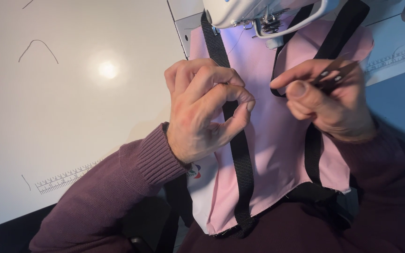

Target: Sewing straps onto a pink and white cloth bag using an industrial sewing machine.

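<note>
Left hand curled over the pink fabric, thumb and forefinger pinched together on a fine thread, barely visible, just above the left black strap. Right hand raised beside it, fingers clamped on small dark thread snips, thumb pointing toward the left hand. Both wrists in maroon ribbed sleeves. Fabric draped from beneath the sewing machine head down off the edge of the white counter, with a printed ruler and stray thread scraps there.

Matt pink cloth carries coarse woven black straps (the white table is smooth, glossy).
</note>
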